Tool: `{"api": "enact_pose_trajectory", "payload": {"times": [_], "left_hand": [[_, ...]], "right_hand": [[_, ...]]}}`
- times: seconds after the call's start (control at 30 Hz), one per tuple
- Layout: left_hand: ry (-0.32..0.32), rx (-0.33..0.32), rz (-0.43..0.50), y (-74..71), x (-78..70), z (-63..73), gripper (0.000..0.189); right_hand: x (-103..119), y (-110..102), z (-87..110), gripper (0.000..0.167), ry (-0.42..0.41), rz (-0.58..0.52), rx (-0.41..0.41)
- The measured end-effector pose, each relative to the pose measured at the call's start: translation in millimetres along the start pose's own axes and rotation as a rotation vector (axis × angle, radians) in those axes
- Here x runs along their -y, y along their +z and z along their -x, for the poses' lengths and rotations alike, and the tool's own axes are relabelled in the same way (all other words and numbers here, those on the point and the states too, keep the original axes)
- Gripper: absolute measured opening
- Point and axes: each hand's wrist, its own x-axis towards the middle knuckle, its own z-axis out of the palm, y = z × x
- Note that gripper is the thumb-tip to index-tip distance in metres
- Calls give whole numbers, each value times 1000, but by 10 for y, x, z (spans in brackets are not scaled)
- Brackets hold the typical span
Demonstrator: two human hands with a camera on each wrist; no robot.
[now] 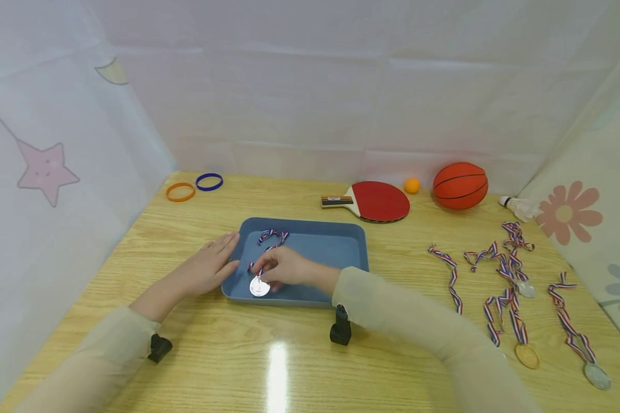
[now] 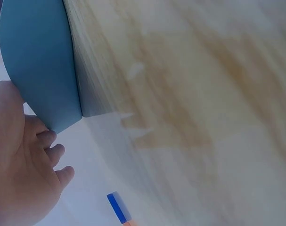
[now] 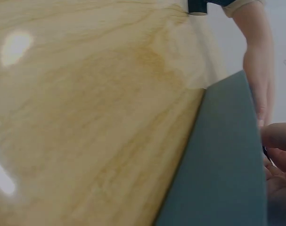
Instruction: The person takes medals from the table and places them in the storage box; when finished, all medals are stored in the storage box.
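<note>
A blue-grey tray (image 1: 315, 226) lies on the table in front of the person. Inside its left part is a silver medal (image 1: 260, 287) with a red, white and blue ribbon (image 1: 274, 234) trailing toward the back wall. The right hand (image 1: 286, 267) reaches into the tray and pinches the medal near where the ribbon joins it; the fingertips are partly hidden. Against the tray's left rim rests the left hand (image 1: 209, 264), fingers extended. In the left wrist view, that hand (image 2: 25, 160) touches the tray's corner (image 2: 39, 61). The right wrist view shows mostly the tray's outer wall (image 3: 223, 160).
Several ribboned medals lie at the right, among them a gold medal (image 1: 527, 355) and a silver one (image 1: 596, 376). Behind stand a table tennis bat (image 1: 382, 201), orange ball (image 1: 412, 185), small basketball (image 1: 460, 185) and shuttlecock (image 1: 519, 207). Orange (image 1: 180, 192) and blue wristbands (image 1: 209, 182) lie back left.
</note>
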Motion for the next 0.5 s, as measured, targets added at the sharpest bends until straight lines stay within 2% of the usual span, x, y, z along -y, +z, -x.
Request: {"api": "enact_pose_trajectory", "payload": {"times": [0.13, 0.33, 0.5], "left_hand": [[3, -6, -4, 4, -3, 1, 60], [0, -1, -6, 10, -6, 0, 60], [4, -6, -14, 10, -3, -2, 60]], "right_hand": [[-73, 89, -8, 15, 28, 12, -9], [-109, 180, -95, 10, -11, 156, -61], [-68, 219, -165, 7, 16, 143, -87]]}}
